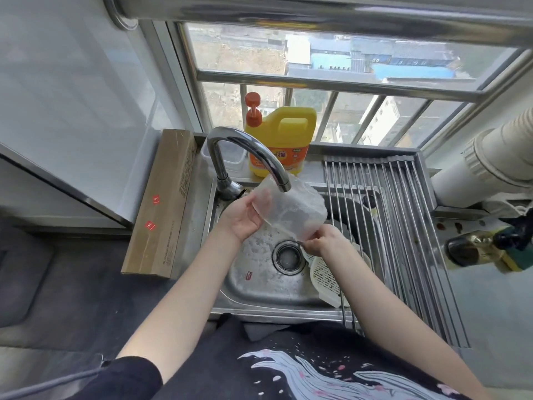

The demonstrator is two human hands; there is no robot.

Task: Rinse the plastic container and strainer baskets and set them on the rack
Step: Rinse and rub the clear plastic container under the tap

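One long cardboard box (pixel 161 203) lies at the far left along the edge of the sink (pixel 259 287). Next comes one clear tub (pixel 230 157) behind the single curved tap (pixel 245 154), and one yellow detergent jug (pixel 281 140) with an orange pump on the sill. Under the spout, the left hand (pixel 240 219) curls around the end of one clear plastic container (pixel 291 207), tilted on its side above the basin; the right hand (pixel 323 241) pinches its lower rim with bent fingers. Just below that hand one white strainer basket (pixel 326 277) rests in the sink; whether a second lies beneath it I cannot tell. One roll-up rack (pixel 403 226) of steel rods spans the sink's right side.
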